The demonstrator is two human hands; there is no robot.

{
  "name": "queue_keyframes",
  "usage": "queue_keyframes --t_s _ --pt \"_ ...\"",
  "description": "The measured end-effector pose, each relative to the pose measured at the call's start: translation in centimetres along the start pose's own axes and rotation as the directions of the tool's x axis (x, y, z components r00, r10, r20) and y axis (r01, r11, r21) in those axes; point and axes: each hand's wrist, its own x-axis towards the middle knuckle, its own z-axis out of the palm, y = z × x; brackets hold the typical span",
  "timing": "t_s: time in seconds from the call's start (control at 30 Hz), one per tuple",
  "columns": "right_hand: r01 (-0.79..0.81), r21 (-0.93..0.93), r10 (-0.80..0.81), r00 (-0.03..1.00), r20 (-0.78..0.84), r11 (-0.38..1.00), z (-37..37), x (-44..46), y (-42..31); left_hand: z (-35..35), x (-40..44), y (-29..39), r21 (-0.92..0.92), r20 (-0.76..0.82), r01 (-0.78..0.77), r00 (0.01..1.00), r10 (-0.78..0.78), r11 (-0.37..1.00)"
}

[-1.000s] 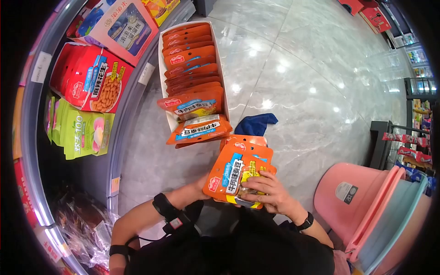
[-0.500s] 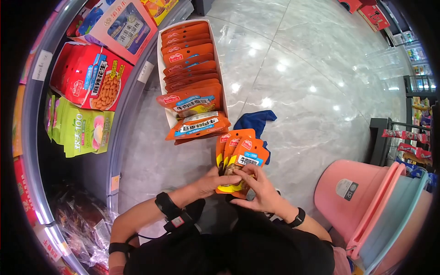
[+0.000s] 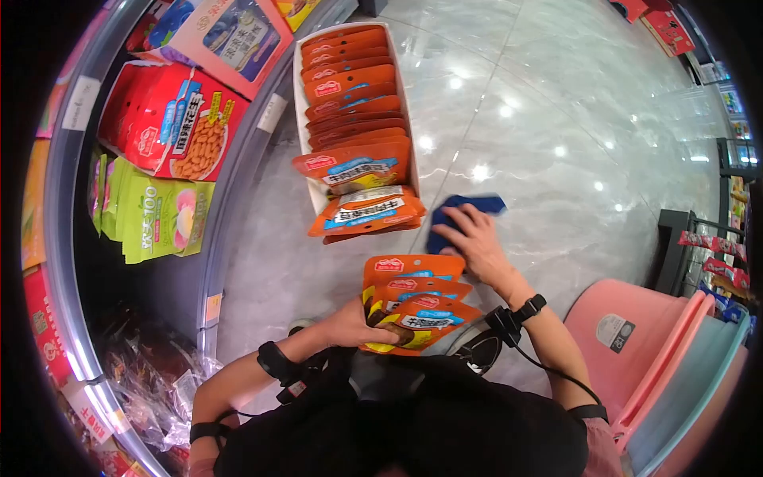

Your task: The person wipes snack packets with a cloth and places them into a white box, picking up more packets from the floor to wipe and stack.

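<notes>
My left hand (image 3: 350, 326) is closed on three orange snack packets (image 3: 429, 318), fanned out in front of my body, with pictures of beans and blue-and-white labels. To the right, my right hand (image 3: 479, 245) reaches down over a dark blue cloth (image 3: 485, 206) on the floor. Its fingers are spread and bent, with the tips on or just above the cloth. Beyond my hands, a white box (image 3: 304, 119) holds a row of similar orange packets (image 3: 358, 127). At its near end, a few packets (image 3: 369, 213) lean out over the rim.
Shelving (image 3: 230, 183) curves along my left, with red peanut bags (image 3: 171, 119), green packets (image 3: 163, 219) and clear plastic wrapping (image 3: 151, 389). Stacked pink and blue buckets (image 3: 628, 334) stand to my right. Grey shiny floor tiles (image 3: 548, 103) stretch ahead.
My right hand has left the packets and moved forward and right to the blue cloth. The left hand now holds the packets alone, and they are fanned wider. The view has shifted slightly.
</notes>
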Motion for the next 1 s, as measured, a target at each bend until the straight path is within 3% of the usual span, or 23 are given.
queue_keyframes --t_s 0.1,0.17,0.2,0.23,0.27,0.3,0.33,0.37,0.4,0.43,0.47,0.5,0.53,0.57,0.63,0.7,0.77,0.8,0.83,0.9,0.93,1.0 --pt "-0.357 0.148 0.381 0.904 -0.193 0.922 2.1 -2.0 1.8 0.4 0.1 1.4 0.026 -0.037 0.021 0.999 -0.02 0.999" --pt "-0.484 0.502 0.661 0.7 -0.271 0.717 0.2 -1.2 1.9 0.7 0.2 1.9 0.062 -0.071 -0.034 0.997 0.039 0.997" --pt "-0.443 0.724 0.784 0.581 -0.218 0.529 -2.1 -0.9 0.9 0.7 0.5 2.0 0.125 -0.106 0.004 0.994 0.01 0.992" --pt "-0.41 0.755 0.804 0.538 -0.252 0.511 -4.2 -1.2 -0.3 0.9 1.1 1.9 0.18 -0.137 0.038 0.99 -0.013 0.983" --pt "-0.377 0.803 0.822 0.522 -0.228 0.462 -6.9 -1.0 -2.7 1.0 1.7 1.4 0.211 -0.151 -0.046 0.985 0.079 0.976" --pt "-0.251 0.796 0.729 0.609 -0.312 0.55 -7.0 -2.4 -3.2 0.8 2.3 1.6 0.203 -0.125 -0.071 0.987 0.097 0.977" --pt "-0.092 0.724 0.464 0.82 -0.335 0.684 -7.8 -2.5 -3.9 0.6 2.7 2.1 0.205 -0.099 -0.017 0.994 0.037 0.979" --pt "-0.072 0.581 0.201 0.966 -0.161 0.81 -9.7 -1.1 -5.5 1.3 3.0 2.7 0.207 -0.065 0.045 0.997 -0.032 0.977" --pt "-0.009 0.471 0.055 0.995 -0.084 0.882 -9.1 0.1 -7.1 2.2 3.2 4.9 0.175 -0.011 -0.018 1.0 0.021 0.984" --pt "-0.053 0.258 0.066 0.997 -0.041 0.965 -7.8 0.7 -8.4 2.7 3.7 4.5 0.175 0.011 -0.031 1.0 0.029 0.984" --pt "-0.116 0.295 0.149 0.985 -0.092 0.949 -6.2 0.5 -8.2 2.9 3.7 3.8 0.232 -0.042 -0.07 0.996 0.082 0.97" --pt "-0.243 0.455 0.289 0.957 -0.034 0.857 -5.2 0.6 -7.8 2.7 3.4 3.4 0.292 -0.112 -0.096 0.985 0.134 0.952" --pt "-0.273 0.556 0.356 0.934 -0.043 0.785 -4.9 0.9 -7.8 2.5 3.1 4.1 0.266 -0.031 -0.088 0.995 0.099 0.96" --pt "-0.304 0.658 0.432 0.901 -0.035 0.689 -4.6 0.9 -8.1 2.5 2.7 3.9 0.271 -0.051 -0.059 0.996 0.075 0.961" --pt "-0.289 0.733 0.456 0.89 -0.032 0.616 -3.7 0.8 -8.0 2.2 2.2 3.6 0.342 0.006 0.01 1.0 -0.013 0.94" --pt "-0.284 0.778 0.486 0.873 -0.03 0.56 -3.5 0.9 -8.1 2.0 2.0 3.8 0.341 0.046 -0.019 0.999 0.003 0.94" --pt "-0.41 0.812 0.664 0.747 0.038 0.415 -4.0 1.7 -8.6 1.7 2.4 3.2 0.3 0.108 -0.009 0.994 -0.024 0.954" --pt "-0.446 0.806 0.713 0.7 0.043 0.389 -3.9 2.1 -8.8 1.6 2.4 3.3 0.278 0.087 0.093 0.989 -0.122 0.956" --pt "-0.447 0.806 0.719 0.694 0.04 0.388 -3.5 2.2 -8.3 1.7 2.6 3.3 0.282 0.094 0.093 0.988 -0.124 0.955" --pt "-0.419 0.882 0.797 0.597 0.088 0.216 -2.0 2.5 -7.1 1.4 2.7 3.3 0.258 0.095 -0.04 0.995 0.016 0.965" --pt "-0.419 0.885 0.826 0.559 0.075 0.204 -1.8 2.6 -6.4 1.3 2.8 3.1 0.267 0.098 -0.037 0.995 0.011 0.963" --pt "-0.441 0.898 0.915 0.36 0.181 -0.004 -3.0 3.0 -4.8 1.2 3.2 2.6 0.183 0.061 -0.064 0.997 0.054 0.981"
